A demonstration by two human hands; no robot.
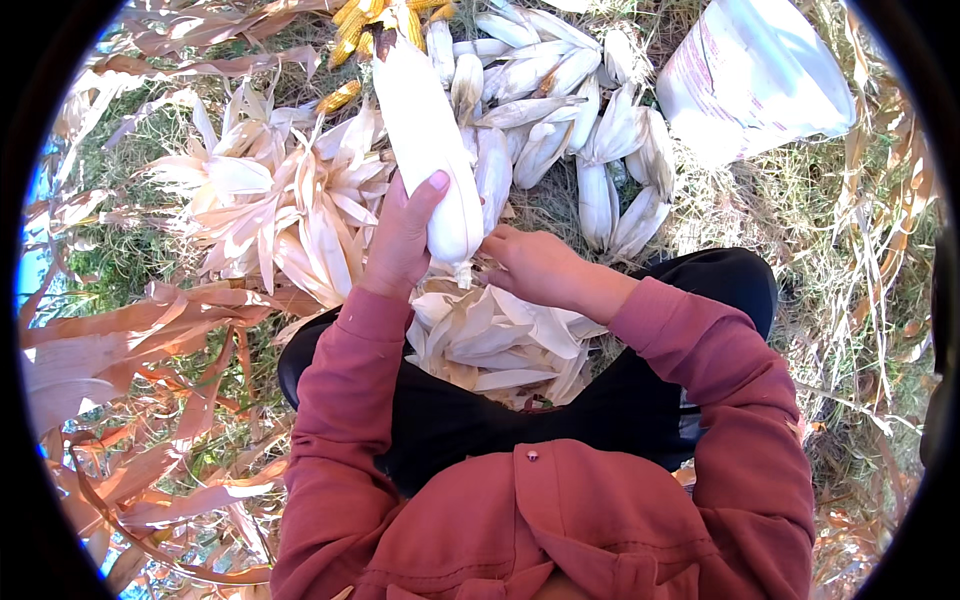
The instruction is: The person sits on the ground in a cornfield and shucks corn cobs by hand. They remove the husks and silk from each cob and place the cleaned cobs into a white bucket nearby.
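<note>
An ear of corn (427, 142) in a pale, smooth husk is held by my left hand (401, 236), the thumb lying across its front. Its stalk end points down towards me, and its dark tip points away. Beside that stalk end is my right hand (540, 266), fingers bent and close to the lower right edge of the husk. Whether its fingertips pinch the husk is hard to see. Below both hands, loose corn husks (499, 345) lie between my crossed legs.
Several unhusked ears (536, 112) are heaped ahead on dry grass. Yellow husked ears (349, 34) lie at the top, and one single yellow cob (339, 97) is nearer. Stripped husks (277, 202) form a pile at left. A white container (705, 97) with reddish printing leans at upper right.
</note>
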